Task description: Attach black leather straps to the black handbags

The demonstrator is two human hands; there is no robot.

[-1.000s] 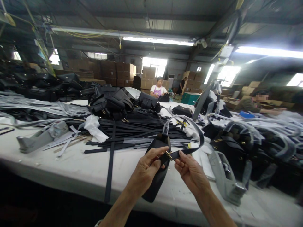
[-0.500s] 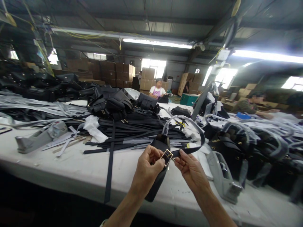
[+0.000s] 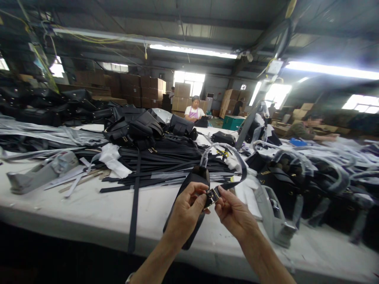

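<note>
A black handbag (image 3: 189, 181) stands at the table's front edge, partly hidden behind my hands. Its black strap (image 3: 239, 179), partly wrapped in clear plastic, arches up and comes down to a gold buckle (image 3: 212, 197). My left hand (image 3: 189, 205) pinches the buckle's left side between thumb and fingers. On the other side, my right hand (image 3: 235, 213) is closed on the strap end right beside the buckle. Whether the strap is threaded through the frame is too small to tell.
Black straps (image 3: 166, 157) lie piled behind the bag. Grey tape dispensers stand left (image 3: 44, 171) and right (image 3: 275, 217). Plastic-wrapped handbags (image 3: 284, 185) line the right side, and more black bags (image 3: 133, 124) are heaped behind. A co-worker (image 3: 194, 110) sits across the table; another person (image 3: 304, 128) works at right.
My right hand has moved left, up against the buckle, and now grips the strap there. The buckle has turned flatter, and the bag's lower part shows further left.
</note>
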